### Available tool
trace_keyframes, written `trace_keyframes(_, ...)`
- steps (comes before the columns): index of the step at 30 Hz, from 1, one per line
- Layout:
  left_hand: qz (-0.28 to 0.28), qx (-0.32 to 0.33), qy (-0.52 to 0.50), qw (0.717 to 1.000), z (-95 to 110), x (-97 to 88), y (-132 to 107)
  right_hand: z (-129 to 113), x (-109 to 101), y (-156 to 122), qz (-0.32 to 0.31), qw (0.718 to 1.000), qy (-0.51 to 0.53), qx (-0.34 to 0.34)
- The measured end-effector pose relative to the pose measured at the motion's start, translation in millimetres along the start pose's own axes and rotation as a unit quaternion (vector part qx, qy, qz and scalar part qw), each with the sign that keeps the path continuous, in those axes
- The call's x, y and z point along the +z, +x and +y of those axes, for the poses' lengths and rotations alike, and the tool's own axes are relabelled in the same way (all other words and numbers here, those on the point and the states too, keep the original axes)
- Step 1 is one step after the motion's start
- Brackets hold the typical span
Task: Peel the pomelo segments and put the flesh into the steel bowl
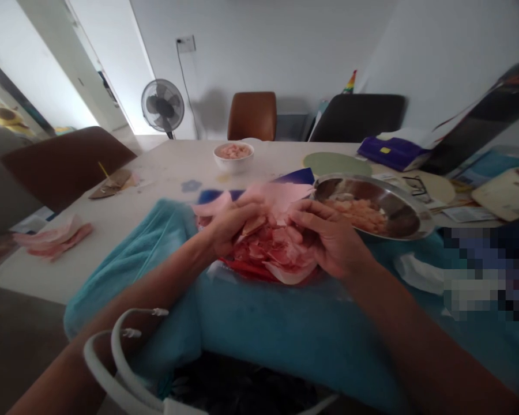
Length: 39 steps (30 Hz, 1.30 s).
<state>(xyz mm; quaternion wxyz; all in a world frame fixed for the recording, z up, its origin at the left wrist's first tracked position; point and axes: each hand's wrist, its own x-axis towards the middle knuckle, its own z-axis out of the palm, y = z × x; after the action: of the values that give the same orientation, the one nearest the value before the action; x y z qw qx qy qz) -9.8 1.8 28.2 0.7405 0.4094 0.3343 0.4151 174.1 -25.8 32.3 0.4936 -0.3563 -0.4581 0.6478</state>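
Note:
My left hand (231,225) and my right hand (328,236) meet over a pile of thin pink and red peels or slices (277,256) lying on a teal towel (263,323). The left hand pinches a small tan-pink piece (253,225) between its fingers. The right hand's fingers curl around the edge of the pile beside it; the blurred picture does not show whether they grip anything. A steel bowl (404,216) with pale orange pieces stands just right of the right hand.
A white bowl (234,157) of pinkish food stands farther back on the table. Pink scraps (54,237) lie at the left edge. Books, glasses and papers crowd the right side. Chairs and a fan (162,106) stand behind. A white-handled bag (125,369) sits below.

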Motion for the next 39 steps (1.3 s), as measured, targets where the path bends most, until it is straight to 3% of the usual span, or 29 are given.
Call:
trace_keyframes(7, 0.023, 0.050, 0.092, 0.994, -2, -2.1, -3, -1, 4, -1, 0.014, 1.000, 0.006, -0.001)
trace_keyframes(15, 0.008, 0.121, 0.256, 0.959, -2, -0.8, -8, 1, 3, -1, 0.054, 0.993, -0.077, -0.064)
trace_keyframes(21, 0.039, 0.175, 0.256, 0.950, -4, 5.2, -7, 5, 6, -2, 0.055, 0.985, -0.131, -0.094)
trace_keyframes(29, 0.049, 0.179, 0.251, 0.950, -6, 3.4, -5, 8, 6, -4, 0.088, 0.969, -0.190, -0.128)
trace_keyframes(35, 0.056, 0.206, 0.300, 0.930, -10, 3.6, -4, 10, 11, -7, 0.120, 0.945, -0.255, -0.165)
trace_keyframes(39, 0.070, 0.226, 0.327, 0.915, -12, 7.2, -6, 13, 14, -8, 0.118, 0.955, -0.222, -0.157)
